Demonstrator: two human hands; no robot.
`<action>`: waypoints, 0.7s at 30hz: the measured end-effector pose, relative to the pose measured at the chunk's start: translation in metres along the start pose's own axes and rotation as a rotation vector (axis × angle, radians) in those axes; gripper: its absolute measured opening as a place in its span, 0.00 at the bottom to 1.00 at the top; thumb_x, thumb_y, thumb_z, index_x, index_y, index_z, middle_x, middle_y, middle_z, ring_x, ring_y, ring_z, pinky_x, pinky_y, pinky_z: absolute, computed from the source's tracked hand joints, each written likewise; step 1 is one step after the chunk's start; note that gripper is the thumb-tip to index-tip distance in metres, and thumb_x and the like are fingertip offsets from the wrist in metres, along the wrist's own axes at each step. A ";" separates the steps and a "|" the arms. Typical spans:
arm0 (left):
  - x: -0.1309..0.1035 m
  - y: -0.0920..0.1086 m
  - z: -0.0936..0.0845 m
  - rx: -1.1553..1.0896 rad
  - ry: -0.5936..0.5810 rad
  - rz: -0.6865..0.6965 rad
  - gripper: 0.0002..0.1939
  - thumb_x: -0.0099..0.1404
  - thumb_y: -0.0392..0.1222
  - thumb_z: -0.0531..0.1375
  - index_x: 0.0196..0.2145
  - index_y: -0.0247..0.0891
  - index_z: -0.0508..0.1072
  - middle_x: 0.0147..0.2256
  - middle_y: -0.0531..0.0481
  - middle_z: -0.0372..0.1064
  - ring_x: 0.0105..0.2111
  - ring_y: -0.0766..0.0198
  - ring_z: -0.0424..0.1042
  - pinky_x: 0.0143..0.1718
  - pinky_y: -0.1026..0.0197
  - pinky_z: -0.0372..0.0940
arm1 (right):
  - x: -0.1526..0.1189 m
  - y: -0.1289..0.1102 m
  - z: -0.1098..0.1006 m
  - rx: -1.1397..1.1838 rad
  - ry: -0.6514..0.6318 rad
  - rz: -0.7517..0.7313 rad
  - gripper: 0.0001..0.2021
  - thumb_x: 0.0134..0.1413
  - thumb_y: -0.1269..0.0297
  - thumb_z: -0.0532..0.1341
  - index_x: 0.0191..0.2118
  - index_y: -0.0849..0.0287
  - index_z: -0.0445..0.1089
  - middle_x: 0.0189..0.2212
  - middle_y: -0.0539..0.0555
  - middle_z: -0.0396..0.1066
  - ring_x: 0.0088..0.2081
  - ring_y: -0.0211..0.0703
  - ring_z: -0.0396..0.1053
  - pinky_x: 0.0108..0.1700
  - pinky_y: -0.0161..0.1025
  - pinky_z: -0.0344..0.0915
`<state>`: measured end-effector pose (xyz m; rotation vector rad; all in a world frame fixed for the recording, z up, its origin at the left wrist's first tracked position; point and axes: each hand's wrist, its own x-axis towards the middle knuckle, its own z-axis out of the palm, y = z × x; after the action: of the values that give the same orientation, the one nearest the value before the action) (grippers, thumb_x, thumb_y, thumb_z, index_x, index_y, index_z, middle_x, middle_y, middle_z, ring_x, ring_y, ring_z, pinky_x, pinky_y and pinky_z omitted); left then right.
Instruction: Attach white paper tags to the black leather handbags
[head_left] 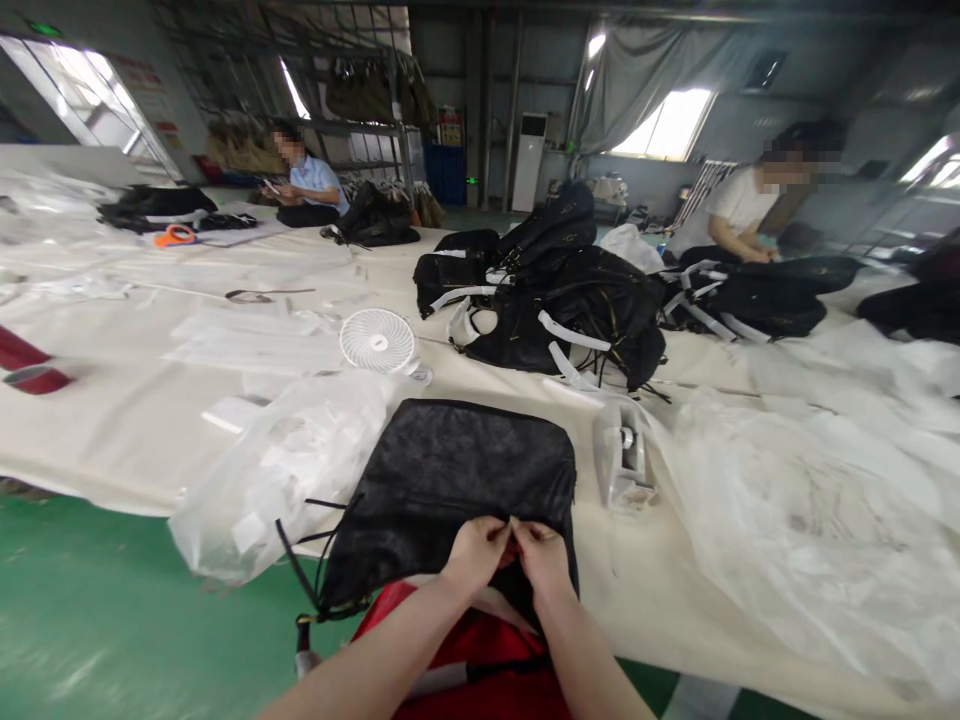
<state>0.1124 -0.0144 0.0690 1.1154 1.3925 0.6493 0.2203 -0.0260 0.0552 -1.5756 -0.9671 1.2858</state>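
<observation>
A black bag lies flat at the near edge of the table, with thin black cords hanging off its left side. My left hand and my right hand meet over the lower right part of the bag. Both have their fingertips pinched together, almost touching each other. Whatever sits between the fingertips is too small to make out. Below my wrists, red cloth and a strap partly wrapped in white show at the table's edge.
A tape dispenser stands right of the bag, beside a heap of clear plastic. Another plastic bag lies left. Behind are a white fan and piled black bags. Two people sit across the table.
</observation>
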 end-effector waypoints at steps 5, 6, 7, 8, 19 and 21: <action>0.004 -0.007 -0.001 -0.081 0.015 -0.013 0.13 0.60 0.49 0.59 0.25 0.38 0.70 0.22 0.52 0.71 0.23 0.64 0.71 0.26 0.64 0.66 | -0.004 -0.030 -0.044 -0.331 0.062 -0.114 0.17 0.50 0.44 0.61 0.24 0.51 0.73 0.18 0.48 0.71 0.17 0.41 0.65 0.22 0.39 0.61; 0.004 -0.007 -0.001 -0.096 0.014 -0.033 0.12 0.59 0.49 0.60 0.26 0.38 0.71 0.22 0.52 0.71 0.23 0.64 0.71 0.26 0.65 0.66 | -0.002 -0.039 -0.065 -0.392 0.160 -0.172 0.14 0.52 0.46 0.60 0.29 0.50 0.75 0.23 0.49 0.75 0.22 0.43 0.70 0.27 0.40 0.65; 0.005 -0.007 -0.001 -0.108 0.012 -0.049 0.12 0.59 0.49 0.61 0.27 0.38 0.71 0.22 0.52 0.71 0.24 0.64 0.72 0.26 0.65 0.66 | 0.003 -0.048 -0.089 -0.433 0.290 -0.228 0.14 0.53 0.48 0.59 0.35 0.50 0.76 0.30 0.52 0.77 0.29 0.46 0.73 0.34 0.41 0.67; 0.004 -0.006 -0.001 -0.115 0.010 -0.056 0.11 0.58 0.49 0.61 0.28 0.38 0.71 0.23 0.52 0.72 0.25 0.64 0.72 0.26 0.65 0.66 | 0.010 -0.057 -0.115 -0.460 0.405 -0.254 0.15 0.54 0.50 0.58 0.40 0.51 0.76 0.37 0.55 0.78 0.37 0.49 0.74 0.41 0.43 0.67; 0.000 -0.005 -0.002 -0.118 0.005 -0.034 0.11 0.59 0.47 0.61 0.33 0.37 0.72 0.29 0.50 0.75 0.30 0.64 0.74 0.29 0.65 0.65 | 0.062 -0.061 -0.202 -0.304 0.424 -0.099 0.22 0.37 0.44 0.65 0.31 0.59 0.78 0.31 0.57 0.79 0.37 0.52 0.74 0.37 0.41 0.67; 0.002 -0.004 -0.001 -0.121 0.016 -0.036 0.11 0.58 0.48 0.62 0.33 0.37 0.72 0.26 0.51 0.74 0.27 0.65 0.73 0.28 0.65 0.65 | 0.050 -0.055 -0.200 -0.267 0.488 -0.179 0.21 0.37 0.45 0.66 0.31 0.59 0.77 0.34 0.58 0.79 0.41 0.53 0.74 0.41 0.42 0.67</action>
<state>0.1105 -0.0143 0.0647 0.9894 1.3653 0.7083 0.4232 0.0096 0.1108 -1.8424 -0.9603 0.6201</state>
